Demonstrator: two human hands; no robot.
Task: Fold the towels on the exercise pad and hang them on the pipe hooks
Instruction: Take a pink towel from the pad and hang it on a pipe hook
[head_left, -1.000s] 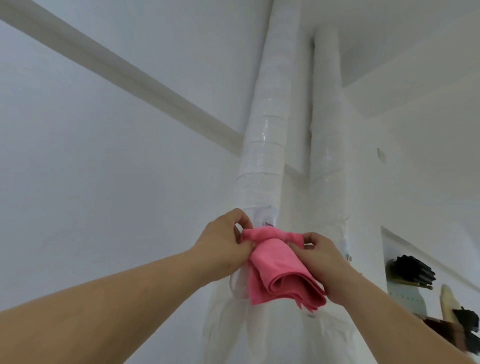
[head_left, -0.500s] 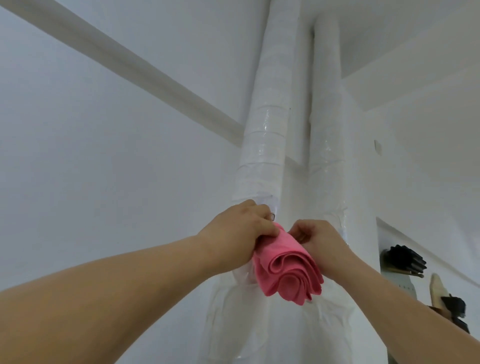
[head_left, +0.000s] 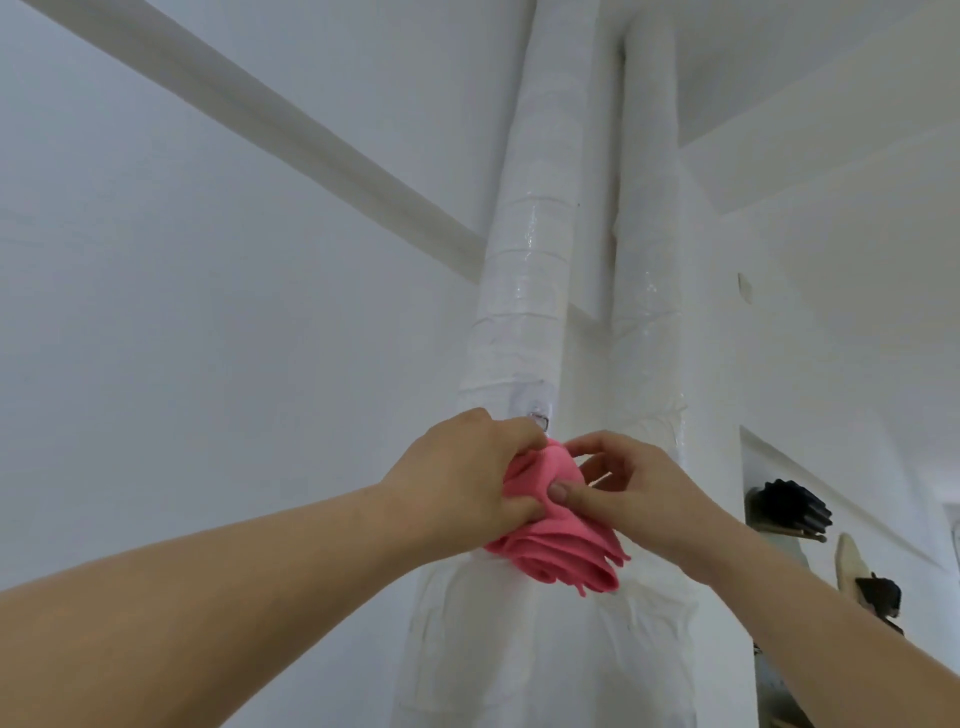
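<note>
A folded pink towel (head_left: 563, 553) hangs bunched against the left white wrapped pipe (head_left: 524, 291). My left hand (head_left: 462, 478) grips the towel's upper left part, fingers curled over it just below a small clear hook (head_left: 539, 420) stuck to the pipe. My right hand (head_left: 644, 493) pinches the towel's upper right side, thumb pressing the cloth. The towel's top edge is hidden between my hands, so I cannot tell whether it sits on the hook.
A second white pipe (head_left: 649, 260) runs up to the right of the first. Dark objects (head_left: 792, 512) hang on the wall at the right. White wall and a ceiling beam (head_left: 249, 114) fill the left.
Both hands have drawn closer together and lifted the towel's top toward the hook. The towel now hangs more bunched below my fingers.
</note>
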